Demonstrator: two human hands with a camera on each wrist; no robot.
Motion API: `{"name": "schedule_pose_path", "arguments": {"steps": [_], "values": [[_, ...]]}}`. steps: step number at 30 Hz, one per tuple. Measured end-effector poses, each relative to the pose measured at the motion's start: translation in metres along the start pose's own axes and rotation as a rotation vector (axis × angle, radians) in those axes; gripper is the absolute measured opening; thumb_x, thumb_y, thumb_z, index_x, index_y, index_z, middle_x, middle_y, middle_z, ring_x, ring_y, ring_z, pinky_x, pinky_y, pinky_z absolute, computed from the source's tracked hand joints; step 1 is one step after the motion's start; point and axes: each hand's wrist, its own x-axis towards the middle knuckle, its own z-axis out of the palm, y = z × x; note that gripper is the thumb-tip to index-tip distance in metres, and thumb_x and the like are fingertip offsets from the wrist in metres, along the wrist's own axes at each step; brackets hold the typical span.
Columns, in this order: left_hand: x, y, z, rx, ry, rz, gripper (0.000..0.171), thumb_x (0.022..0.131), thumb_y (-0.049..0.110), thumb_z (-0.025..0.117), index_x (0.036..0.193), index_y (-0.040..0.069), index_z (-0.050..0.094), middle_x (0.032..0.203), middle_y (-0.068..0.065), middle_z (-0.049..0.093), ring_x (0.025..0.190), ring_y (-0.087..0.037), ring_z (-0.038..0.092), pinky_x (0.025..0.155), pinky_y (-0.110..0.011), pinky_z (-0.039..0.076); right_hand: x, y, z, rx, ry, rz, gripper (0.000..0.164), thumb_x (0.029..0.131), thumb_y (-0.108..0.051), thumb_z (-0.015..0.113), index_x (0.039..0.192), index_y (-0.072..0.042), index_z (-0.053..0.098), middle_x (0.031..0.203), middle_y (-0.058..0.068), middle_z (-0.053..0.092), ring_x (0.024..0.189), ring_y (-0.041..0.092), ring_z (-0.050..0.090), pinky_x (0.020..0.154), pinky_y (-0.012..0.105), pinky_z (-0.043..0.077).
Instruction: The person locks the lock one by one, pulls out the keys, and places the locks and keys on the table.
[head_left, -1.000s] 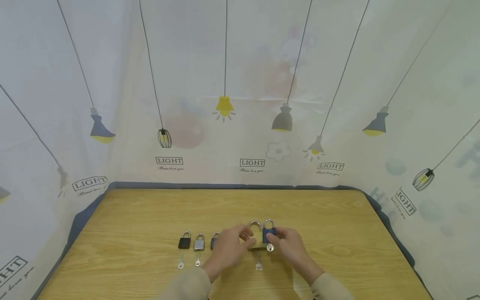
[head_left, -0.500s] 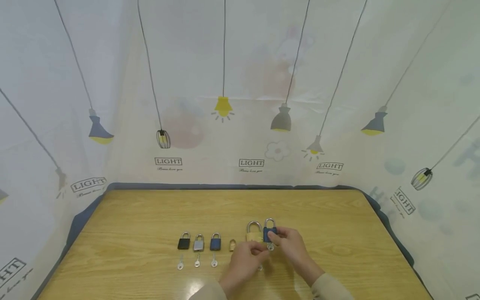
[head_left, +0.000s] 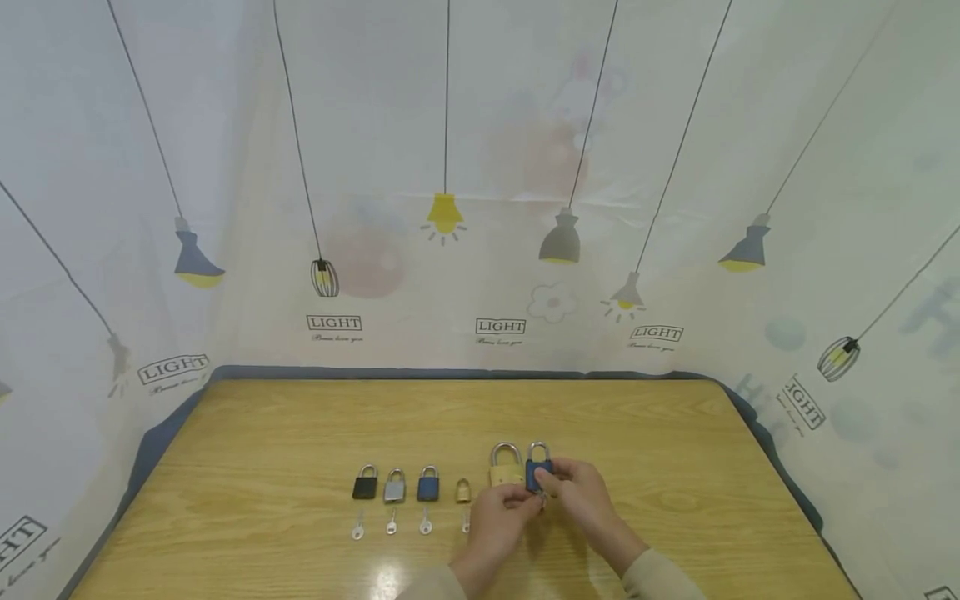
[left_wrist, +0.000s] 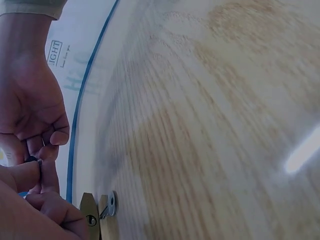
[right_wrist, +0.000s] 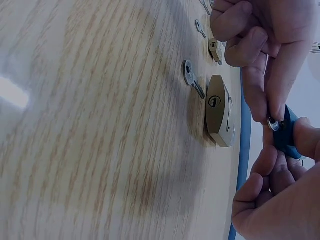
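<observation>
My right hand (head_left: 588,504) grips a blue padlock (head_left: 534,471) over the table, its shackle pointing away from me. A small metal key (right_wrist: 272,124) stands at the bottom of this padlock. My left hand (head_left: 495,521) pinches the key's head between thumb and index finger, as the right wrist view shows. Just left of the held padlock, a large brass padlock (head_left: 504,475) lies on the wood, its keyhole facing me. Its loose key (right_wrist: 189,72) lies in front of it, hidden behind my left hand in the head view.
To the left, in a row, lie a black padlock (head_left: 364,487), a silver padlock (head_left: 394,490), another blue padlock (head_left: 428,486) and a small brass padlock (head_left: 462,492). Each has a key below it, such as the leftmost key (head_left: 357,527). A patterned cloth (head_left: 420,350) encloses the wooden table (head_left: 675,450).
My left hand has moved right and toward me, from beside the large brass padlock to the key at the held blue padlock. The right hand keeps its grip almost in place.
</observation>
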Motion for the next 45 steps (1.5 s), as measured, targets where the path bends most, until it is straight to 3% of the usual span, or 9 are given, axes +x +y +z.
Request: {"name": "schedule_pose_path", "arguments": {"steps": [10, 20, 26, 32, 36, 41, 45], "values": [[-0.002, 0.002, -0.001, -0.033, -0.008, -0.032, 0.016, 0.082, 0.024, 0.074, 0.089, 0.011, 0.070, 0.083, 0.002, 0.071, 0.079, -0.012, 0.062, 0.069, -0.031, 0.047, 0.000, 0.000, 0.000, 0.013, 0.002, 0.013, 0.032, 0.092, -0.026, 0.062, 0.110, 0.000, 0.065, 0.104, 0.008, 0.068, 0.094, 0.022, 0.056, 0.083, 0.042, 0.045], [-0.004, -0.003, 0.000, -0.036, -0.020, 0.011, 0.012, 0.081, 0.020, 0.073, 0.088, 0.011, 0.070, 0.082, 0.002, 0.068, 0.078, -0.012, 0.059, 0.069, -0.031, 0.046, 0.001, 0.002, 0.000, 0.010, -0.005, 0.022, 0.036, 0.092, -0.029, 0.061, 0.113, 0.000, 0.063, 0.104, 0.007, 0.067, 0.093, 0.022, 0.055, 0.082, 0.040, 0.044], [-0.008, -0.010, 0.001, -0.008, -0.062, -0.016, 0.015, 0.081, 0.025, 0.073, 0.088, 0.012, 0.070, 0.081, 0.003, 0.066, 0.076, -0.013, 0.056, 0.063, -0.030, 0.045, 0.001, -0.003, -0.002, -0.004, 0.023, 0.011, 0.034, 0.094, -0.028, 0.060, 0.112, 0.000, 0.064, 0.103, 0.007, 0.067, 0.092, 0.022, 0.056, 0.080, 0.040, 0.045], [-0.011, -0.014, 0.001, 0.055, -0.110, 0.061, 0.009, 0.081, 0.023, 0.072, 0.084, 0.014, 0.071, 0.079, 0.005, 0.067, 0.071, -0.011, 0.057, 0.061, -0.030, 0.046, 0.002, -0.009, -0.007, -0.029, 0.029, 0.011, 0.036, 0.093, -0.030, 0.061, 0.111, 0.000, 0.065, 0.100, 0.007, 0.068, 0.091, 0.022, 0.056, 0.079, 0.041, 0.046], [-0.015, -0.015, 0.001, 0.105, -0.153, 0.080, 0.007, 0.081, 0.023, 0.072, 0.083, 0.016, 0.071, 0.080, 0.007, 0.066, 0.072, -0.012, 0.056, 0.061, -0.031, 0.045, 0.005, -0.007, -0.014, -0.067, 0.031, 0.012, 0.034, 0.091, -0.030, 0.063, 0.109, 0.000, 0.066, 0.098, 0.007, 0.067, 0.090, 0.022, 0.057, 0.078, 0.041, 0.048], [-0.019, -0.020, 0.003, 0.132, -0.200, 0.053, 0.008, 0.083, 0.025, 0.071, 0.085, 0.017, 0.071, 0.080, 0.009, 0.065, 0.074, -0.012, 0.056, 0.063, -0.032, 0.045, 0.008, -0.002, -0.022, -0.121, -0.001, 0.015, 0.032, 0.091, -0.026, 0.063, 0.107, 0.002, 0.065, 0.096, 0.008, 0.067, 0.089, 0.022, 0.057, 0.077, 0.040, 0.049], [-0.020, -0.024, 0.007, 0.157, -0.196, 0.036, 0.008, 0.082, 0.024, 0.072, 0.084, 0.017, 0.071, 0.074, 0.008, 0.064, 0.068, -0.013, 0.056, 0.059, -0.031, 0.046, 0.011, 0.003, -0.026, -0.192, -0.018, 0.017, 0.034, 0.089, -0.021, 0.064, 0.109, 0.006, 0.063, 0.098, 0.011, 0.067, 0.089, 0.022, 0.060, 0.080, 0.043, 0.052]]}}
